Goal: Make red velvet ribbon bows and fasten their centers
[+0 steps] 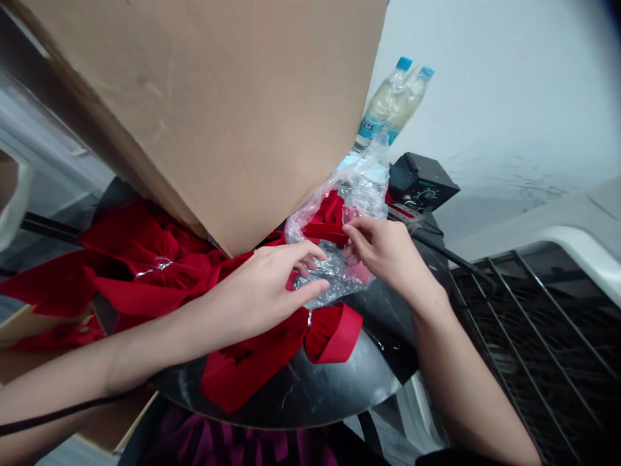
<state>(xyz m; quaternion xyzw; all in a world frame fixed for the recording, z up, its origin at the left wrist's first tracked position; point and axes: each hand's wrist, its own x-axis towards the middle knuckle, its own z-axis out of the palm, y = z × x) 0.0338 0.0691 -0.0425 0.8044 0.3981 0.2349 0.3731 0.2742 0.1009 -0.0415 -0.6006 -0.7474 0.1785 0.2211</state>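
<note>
A crumpled, glossy plastic wrap (334,272) is gathered at the centre of the view on a curved black tabletop (301,391), and a wide red ribbon (145,259) of soft, folded cloth is looped around and beside it. The left hand (262,291) is held half open, its curved fingers laid on the wrap, with no firm grip shown. The right hand (383,252) is nearly closed, with the ribbon pinched between fingertips and thumb against the wrap. One flat cardboard sheet (194,97) is tilted above at 11 o'clock. Two blue-capped plastic bottles (388,97) are seen at 1 o'clock, one black dial unit (424,181) at 2 o'clock, and one black wire rack (533,343) at 3 o'clock.
</note>
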